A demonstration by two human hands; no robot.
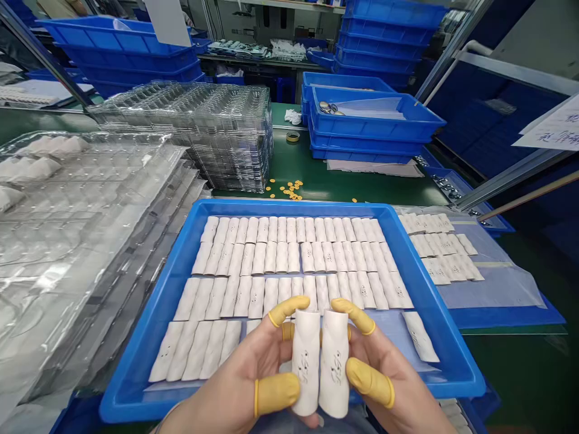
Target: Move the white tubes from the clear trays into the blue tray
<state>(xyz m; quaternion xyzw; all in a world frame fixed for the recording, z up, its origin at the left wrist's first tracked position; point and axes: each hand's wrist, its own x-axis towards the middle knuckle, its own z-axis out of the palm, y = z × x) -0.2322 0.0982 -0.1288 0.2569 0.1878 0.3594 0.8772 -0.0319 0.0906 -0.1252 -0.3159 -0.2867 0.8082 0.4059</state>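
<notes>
My left hand [251, 377] grips a white rolled piece [304, 361] between thumb and forefinger, both capped with yellow finger cots. My right hand [389, 380] pinches a second white rolled piece [333, 364] the same way. The two pieces stand upright and side by side, touching, over the near edge of a blue tray [149, 337]. Small dark print shows on each piece. In the tray lie several rows of white rolled pieces [294, 256], with one lone piece [420, 336] at the lower right.
Clear plastic blister trays [67, 241] spread at the left, and a stack of them [203, 129] stands behind. Small yellow discs [289, 190] lie on the green table. Blue bins [366, 120] stand at the back. More white pieces [441, 247] lie on plastic sheet at right.
</notes>
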